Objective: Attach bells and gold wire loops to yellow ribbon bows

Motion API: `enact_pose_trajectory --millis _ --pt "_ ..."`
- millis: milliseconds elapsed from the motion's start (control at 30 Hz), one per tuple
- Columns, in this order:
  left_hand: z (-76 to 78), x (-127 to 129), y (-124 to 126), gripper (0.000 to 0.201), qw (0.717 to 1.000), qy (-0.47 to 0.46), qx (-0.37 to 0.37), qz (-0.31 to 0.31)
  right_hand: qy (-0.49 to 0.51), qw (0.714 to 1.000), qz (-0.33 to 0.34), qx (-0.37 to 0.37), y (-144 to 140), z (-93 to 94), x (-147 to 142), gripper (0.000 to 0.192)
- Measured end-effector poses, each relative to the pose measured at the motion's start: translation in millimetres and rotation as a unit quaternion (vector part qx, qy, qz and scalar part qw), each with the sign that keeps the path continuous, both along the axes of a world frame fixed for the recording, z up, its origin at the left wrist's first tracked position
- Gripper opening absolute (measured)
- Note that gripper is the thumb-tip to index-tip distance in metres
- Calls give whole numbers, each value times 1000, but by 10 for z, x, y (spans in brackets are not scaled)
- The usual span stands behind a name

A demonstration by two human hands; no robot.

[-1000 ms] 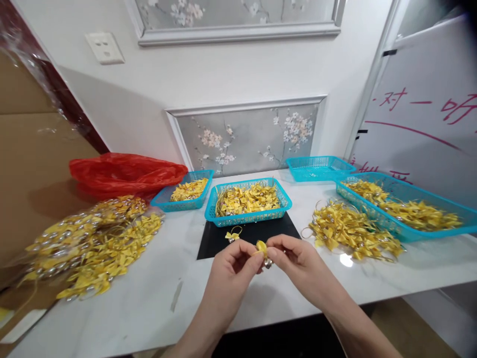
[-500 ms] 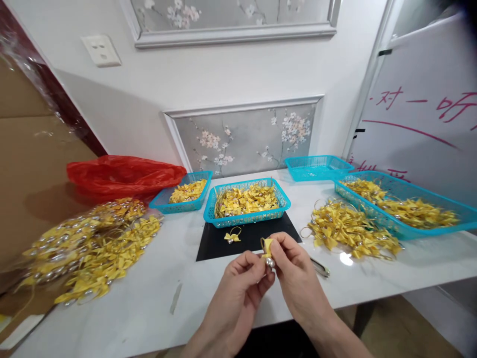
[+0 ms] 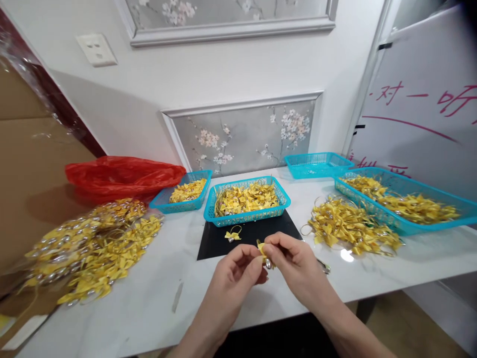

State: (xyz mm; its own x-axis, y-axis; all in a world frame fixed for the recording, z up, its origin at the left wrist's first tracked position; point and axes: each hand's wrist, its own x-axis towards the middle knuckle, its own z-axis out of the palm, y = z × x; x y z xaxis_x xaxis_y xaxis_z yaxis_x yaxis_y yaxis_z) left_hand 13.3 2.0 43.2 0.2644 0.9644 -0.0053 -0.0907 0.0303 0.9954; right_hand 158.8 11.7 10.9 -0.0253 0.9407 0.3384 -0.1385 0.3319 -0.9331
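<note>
A: In the head view, what had just changed at the hands?

B: The right hand (image 3: 301, 263) had turned its knuckles upward and covered more of the small yellow bow (image 3: 261, 247). Half a second earlier the bow stood more in the open, its loop showing.

A: And the left hand (image 3: 233, 278)?

B: It pinched the same bow from the other side, near the silver bead (image 3: 269, 264). Both hands had their fingertips drawn together on it.

A: Where was that bow, exactly?

B: Held up between the fingertips, in front of the black mat (image 3: 212, 248). I judged that it was still being worked by finger, with neither hand letting go. The loose bow (image 3: 233, 235) on the mat had stayed put, below the middle basket (image 3: 246, 217).

A: Anything else shift?

B: A small metal tool (image 3: 326, 267) beside the right hand showed less of itself than before.

A: Any writing?

B: Magenta handwriting on the whiteboard (image 3: 421, 64): the upper line seemed to read "对一听". The lower line was partly hidden, and I could read no brand or printed label.
</note>
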Motion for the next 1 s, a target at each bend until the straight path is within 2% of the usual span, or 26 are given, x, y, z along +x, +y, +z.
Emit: enact_pose_trajectory --millis 100,233,367,500,600,700,800,867,1000 --pt "-41 -4 67 20 1000 -4 1 1 -11 1000 -13 10 18 -1 -15 12" --pt "-149 55 135 28 998 -61 -24 13 14 999 -31 2 76 -28 -93 16" --pt "-229 176 114 32 988 -134 -72 29 62 997 -38 -24 94 -57 -231 22" --pt "-257 218 56 34 982 -161 -87 39 68 997 -31 -37 77 -27 -272 22" --pt "-233 126 26 32 987 -133 -80 34 22 999 15 -38 106 28 -173 22" --pt "-158 -25 20 20 994 -88 -61 33 -43 998 42 -31 150 80 -33 18" --pt "-70 -136 47 20 998 -43 -1 36 -100 993 57 -25 161 121 47 13" --pt "-38 -162 77 23 1000 0 21 12 -122 989 75 -27 154 146 49 13" --pt "-61 -145 123 21 999 26 -9 -16 -123 989 82 -33 139 181 11 11"
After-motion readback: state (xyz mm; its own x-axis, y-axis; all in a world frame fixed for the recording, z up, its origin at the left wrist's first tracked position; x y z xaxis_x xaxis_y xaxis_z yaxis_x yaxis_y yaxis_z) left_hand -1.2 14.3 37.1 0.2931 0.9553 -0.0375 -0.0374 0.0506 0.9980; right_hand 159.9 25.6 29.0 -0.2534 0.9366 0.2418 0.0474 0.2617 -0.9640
